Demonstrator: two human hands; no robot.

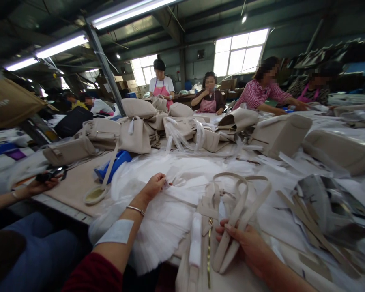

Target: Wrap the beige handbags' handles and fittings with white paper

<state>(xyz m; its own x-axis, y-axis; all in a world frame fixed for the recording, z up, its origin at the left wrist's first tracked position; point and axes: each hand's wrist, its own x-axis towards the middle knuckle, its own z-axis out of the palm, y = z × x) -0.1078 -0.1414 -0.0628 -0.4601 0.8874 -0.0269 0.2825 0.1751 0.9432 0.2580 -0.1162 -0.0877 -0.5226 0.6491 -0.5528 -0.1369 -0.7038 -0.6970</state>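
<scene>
My right hand (pixel 246 241) is closed around the looped strap (pixel 226 247) of a beige handbag. The handbag (pixel 203 243) lies on the table's near edge, with a gold zipper (pixel 209 247) and a white-wrapped strap end (pixel 195 239) on it. My left hand (pixel 155 185) is stretched forward with fingers pinched together over a spread pile of thin white wrapping sheets (pixel 170 227). A small whitish piece shows at its fingertips, too blurred to name exactly.
Several beige handbags (pixel 134 136) line the table's far side. To the left are a blue container (pixel 114 166) and a round dish (pixel 95 195). A co-worker's hand (pixel 45 184) holds a dark tool beside them. Grey plastic packaging (pixel 328 207) lies right. Several people work opposite.
</scene>
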